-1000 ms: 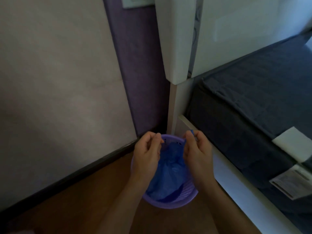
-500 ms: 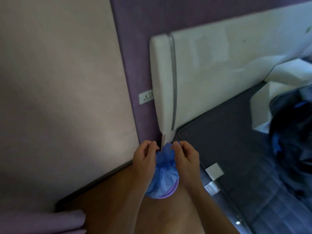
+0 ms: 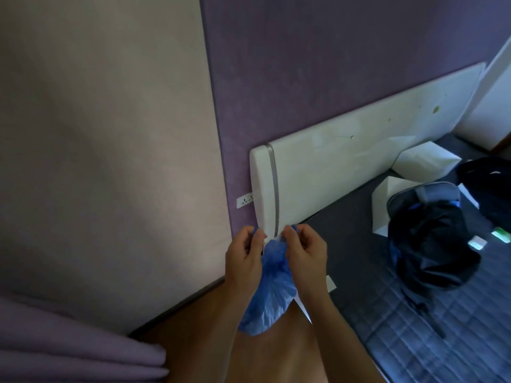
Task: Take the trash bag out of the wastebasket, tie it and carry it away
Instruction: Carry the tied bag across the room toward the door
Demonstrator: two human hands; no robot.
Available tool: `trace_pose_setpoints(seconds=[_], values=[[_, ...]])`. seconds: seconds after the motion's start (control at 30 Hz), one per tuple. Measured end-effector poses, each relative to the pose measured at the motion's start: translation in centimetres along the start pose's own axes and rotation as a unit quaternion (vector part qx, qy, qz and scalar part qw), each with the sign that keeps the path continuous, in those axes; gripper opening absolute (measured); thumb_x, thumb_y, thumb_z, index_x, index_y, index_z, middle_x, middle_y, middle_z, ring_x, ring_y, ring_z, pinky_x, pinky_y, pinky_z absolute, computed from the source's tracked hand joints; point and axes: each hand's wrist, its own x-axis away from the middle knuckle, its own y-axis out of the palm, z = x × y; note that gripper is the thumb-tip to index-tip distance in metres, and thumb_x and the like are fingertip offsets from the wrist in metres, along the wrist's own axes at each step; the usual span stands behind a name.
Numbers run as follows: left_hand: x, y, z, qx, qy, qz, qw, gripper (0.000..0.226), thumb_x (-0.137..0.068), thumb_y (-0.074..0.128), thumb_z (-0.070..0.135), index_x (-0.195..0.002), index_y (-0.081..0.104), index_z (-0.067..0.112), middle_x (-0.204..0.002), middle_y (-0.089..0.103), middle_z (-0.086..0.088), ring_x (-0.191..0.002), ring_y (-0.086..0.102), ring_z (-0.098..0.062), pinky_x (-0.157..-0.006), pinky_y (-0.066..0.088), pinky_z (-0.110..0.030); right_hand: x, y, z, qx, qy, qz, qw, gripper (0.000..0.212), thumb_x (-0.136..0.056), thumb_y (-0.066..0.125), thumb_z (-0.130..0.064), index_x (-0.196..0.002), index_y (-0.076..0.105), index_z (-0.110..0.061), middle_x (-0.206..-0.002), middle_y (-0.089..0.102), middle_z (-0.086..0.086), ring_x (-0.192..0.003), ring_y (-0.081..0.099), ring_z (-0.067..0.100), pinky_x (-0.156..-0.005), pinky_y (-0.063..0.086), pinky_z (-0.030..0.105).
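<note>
A blue plastic trash bag [image 3: 269,297] hangs in the air between my two hands, its bulging bottom down over the wooden floor. My left hand [image 3: 244,258] pinches the bag's top edge on the left. My right hand [image 3: 305,254] pinches the top edge on the right. The two hands are close together in front of the corner of the white headboard [image 3: 331,172]. The wastebasket is hidden from view.
A bed with a dark grey cover [image 3: 414,322] fills the right, with a dark backpack [image 3: 431,239], white pillows [image 3: 423,158] and small items on it. A purple wall with a socket [image 3: 244,199] is ahead. A purple curtain [image 3: 69,346] hangs at lower left.
Both hands have lifted the blue bag up out of the purple wastebasket, which has dropped out of sight. The view has risen and swung toward the headboard and bed.
</note>
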Motion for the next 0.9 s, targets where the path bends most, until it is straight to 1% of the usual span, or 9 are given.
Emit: trace_pose_setpoints(seconds=[0.17, 0.33, 0.43, 0.5, 0.57, 0.67, 0.77, 0.83, 0.9], values=[[1.9, -0.8, 0.6, 0.009, 0.013, -0.013, 1.0, 0.031, -0.1, 0.053, 0.019, -0.07, 0.051, 0.025, -0.058, 0.052, 0.011, -0.055, 0.045, -0.004, -0.057, 0.04, -0.025, 1.9, -0.8, -1.5, 0.02, -0.032, -0.005, 0.999, 0.029, -0.096, 0.061, -0.012, -0.07, 0.058, 0.002, -0.062, 0.053, 0.02, -0.056, 0.049, 0.015, -0.057, 0.044, 0.031], [3.0, 0.5, 1.1, 0.029, 0.013, -0.047, 0.998, 0.028, -0.1, 0.053, 0.017, -0.072, 0.055, 0.017, -0.06, 0.054, 0.008, -0.058, 0.049, -0.005, -0.061, 0.043, -0.028, 3.2, -2.6, -1.7, 0.02, -0.022, 0.035, 0.999, 0.034, -0.095, 0.062, -0.013, -0.062, 0.054, -0.012, -0.054, 0.045, -0.003, -0.054, 0.043, 0.011, -0.055, 0.038, 0.032], [3.3, 2.3, 1.7, 0.033, 0.017, -0.09, 0.995, 0.025, -0.1, 0.051, 0.018, -0.077, 0.058, 0.014, -0.058, 0.055, 0.011, -0.056, 0.049, -0.002, -0.06, 0.042, -0.024, 3.7, -4.5, -1.4, 0.031, -0.018, 0.061, 0.998, 0.03, -0.093, 0.062, -0.021, -0.065, 0.056, -0.011, -0.056, 0.048, 0.001, -0.054, 0.045, 0.014, -0.054, 0.041, 0.036], [3.6, 4.0, 2.1, 0.034, 0.02, -0.116, 0.993, 0.025, -0.1, 0.051, 0.018, -0.077, 0.058, 0.015, -0.056, 0.054, 0.013, -0.054, 0.048, 0.0, -0.059, 0.04, -0.021, 3.8, -6.3, -1.3, 0.045, -0.024, 0.077, 0.996, 0.029, -0.094, 0.062, -0.018, -0.066, 0.058, -0.012, -0.057, 0.05, 0.002, -0.055, 0.047, 0.013, -0.054, 0.042, 0.033], [4.0, 6.2, 2.3, 0.028, 0.028, -0.136, 0.99, 0.025, -0.1, 0.052, 0.02, -0.077, 0.06, 0.016, -0.059, 0.056, 0.012, -0.056, 0.05, -0.002, -0.061, 0.042, -0.023, 3.7, -8.4, -1.3, 0.05, -0.031, 0.093, 0.994, 0.028, -0.095, 0.062, -0.015, -0.067, 0.059, -0.012, -0.057, 0.051, 0.003, -0.055, 0.047, 0.011, -0.053, 0.041, 0.029], [4.6, 10.0, 2.9, 0.016, 0.04, -0.17, 0.985, 0.025, -0.1, 0.053, 0.02, -0.077, 0.061, 0.015, -0.063, 0.06, 0.011, -0.06, 0.053, -0.005, -0.065, 0.046, -0.03, 3.1, -11.8, -1.5, 0.047, -0.036, 0.124, 0.991, 0.03, -0.095, 0.062, -0.014, -0.066, 0.057, -0.012, -0.057, 0.049, 0.005, -0.054, 0.045, 0.012, -0.052, 0.039, 0.029], [5.4, 14.0, 3.7, 0.006, 0.05, -0.208, 0.977, 0.026, -0.1, 0.053, 0.02, -0.075, 0.06, 0.015, -0.058, 0.054, 0.013, -0.056, 0.048, -0.004, -0.061, 0.041, -0.032, 2.5, -15.5, -1.7, 0.04, -0.036, 0.157, 0.986, 0.031, -0.095, 0.062, -0.014, -0.065, 0.055, -0.01, -0.057, 0.048, 0.0, -0.053, 0.044, 0.011, -0.052, 0.039, 0.028], [5.8, 16.5, 4.0, -0.001, 0.058, -0.229, 0.972, 0.028, -0.1, 0.053, 0.022, -0.073, 0.058, 0.017, -0.056, 0.051, 0.01, -0.055, 0.046, -0.007, -0.058, 0.039, -0.033, 2.1, -18.0, -1.7, 0.034, -0.038, 0.177, 0.983, 0.03, -0.095, 0.062, -0.015, -0.067, 0.056, -0.007, -0.057, 0.047, 0.001, -0.054, 0.044, 0.011, -0.053, 0.039, 0.028], [6.5, 19.2, 4.5, 0.003, 0.067, -0.25, 0.966, 0.029, -0.1, 0.053, 0.021, -0.073, 0.058, 0.012, -0.054, 0.049, 0.007, -0.053, 0.045, -0.009, -0.055, 0.039, -0.033, 2.0, -20.5, -1.8, 0.033, -0.043, 0.199, 0.978, 0.03, -0.096, 0.062, -0.016, -0.069, 0.055, -0.003, -0.057, 0.046, 0.004, -0.053, 0.043, 0.012, -0.053, 0.038, 0.029]])
